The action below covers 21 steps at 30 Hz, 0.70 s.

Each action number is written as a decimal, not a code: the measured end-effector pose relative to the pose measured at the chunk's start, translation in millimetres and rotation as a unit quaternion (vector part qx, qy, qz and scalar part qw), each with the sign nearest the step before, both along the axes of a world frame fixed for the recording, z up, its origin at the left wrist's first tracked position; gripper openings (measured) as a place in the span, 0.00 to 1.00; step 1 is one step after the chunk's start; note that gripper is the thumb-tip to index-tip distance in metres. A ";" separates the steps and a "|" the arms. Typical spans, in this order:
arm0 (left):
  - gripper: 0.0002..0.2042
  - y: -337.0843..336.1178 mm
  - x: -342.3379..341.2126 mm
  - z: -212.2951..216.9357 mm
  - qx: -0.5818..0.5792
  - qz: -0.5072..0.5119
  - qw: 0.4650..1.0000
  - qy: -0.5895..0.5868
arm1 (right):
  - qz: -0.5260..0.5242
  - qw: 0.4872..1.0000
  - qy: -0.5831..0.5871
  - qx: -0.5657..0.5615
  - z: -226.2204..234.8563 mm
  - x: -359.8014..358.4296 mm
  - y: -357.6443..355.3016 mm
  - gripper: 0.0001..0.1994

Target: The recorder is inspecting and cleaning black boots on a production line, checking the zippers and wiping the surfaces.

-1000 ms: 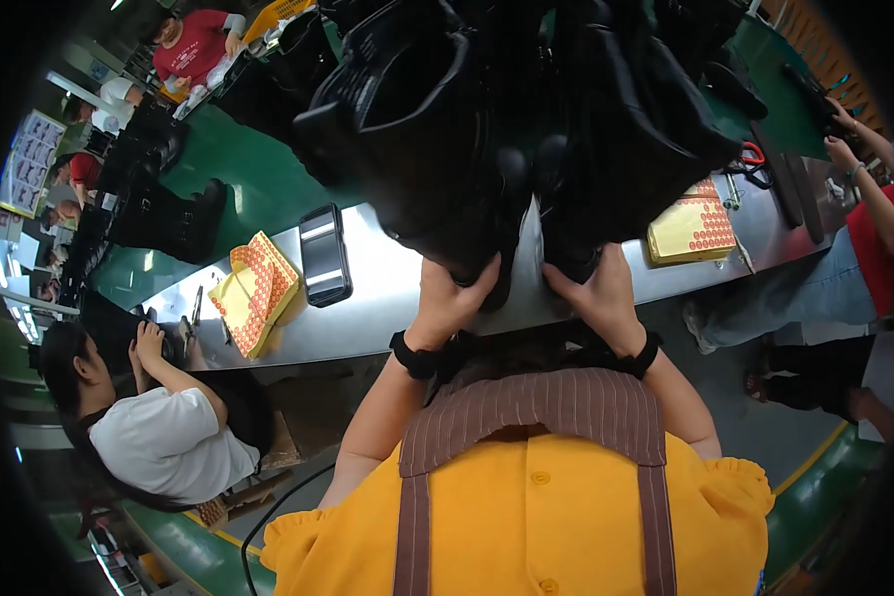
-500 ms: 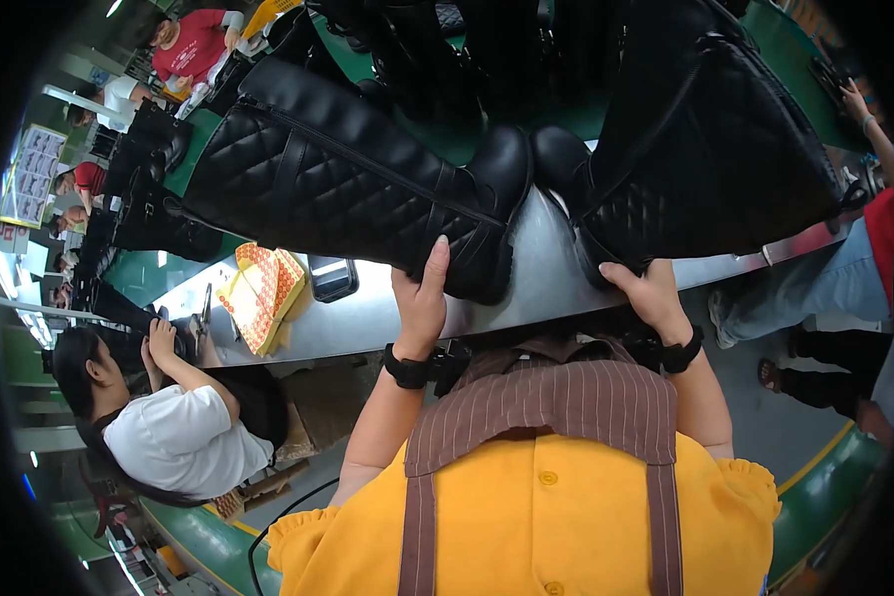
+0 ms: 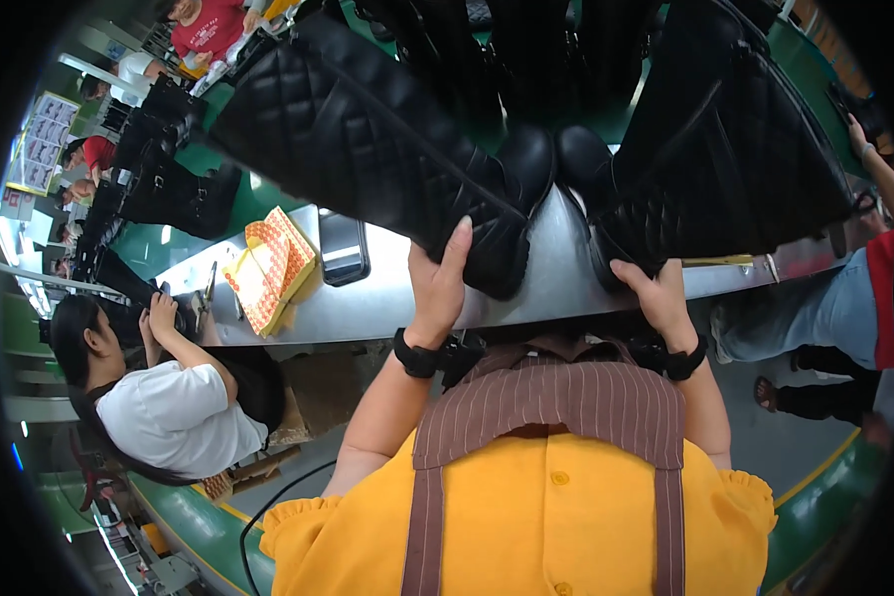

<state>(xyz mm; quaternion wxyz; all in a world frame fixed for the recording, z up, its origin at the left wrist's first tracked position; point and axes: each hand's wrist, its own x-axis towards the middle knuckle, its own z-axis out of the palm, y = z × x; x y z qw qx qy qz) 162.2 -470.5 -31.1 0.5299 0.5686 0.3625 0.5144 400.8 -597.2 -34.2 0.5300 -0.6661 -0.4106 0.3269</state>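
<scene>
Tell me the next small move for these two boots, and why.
Probably lay both down flat on the metal table. The left hand holds the left boot and the right hand the right boot by the heels, shafts splayed apart.

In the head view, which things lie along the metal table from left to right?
Orange patterned box → dark phone → left hand on the left quilted black boot → right hand on the right quilted black boot, all on the metal table.

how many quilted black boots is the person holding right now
2: one quilted boot lies leftward, gripped at its heel by the left hand; the other boot lies rightward, under the right hand. More boots behind may be hidden.
</scene>
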 end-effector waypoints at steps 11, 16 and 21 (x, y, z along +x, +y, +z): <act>0.60 -13.1 18.3 -33.0 0.038 -0.092 0.982 0.162 | -0.014 0.985 -0.164 0.055 -21.0 -19.4 19.5 0.19; 0.64 -19.5 12.2 -41.4 0.133 -0.062 0.959 0.241 | 0.013 0.993 -0.116 0.010 -14.0 -24.5 15.8 0.18; 0.61 -32.0 21.8 -17.9 0.043 -0.026 0.979 0.200 | 0.023 0.984 -0.165 0.068 -22.4 -15.9 18.0 0.17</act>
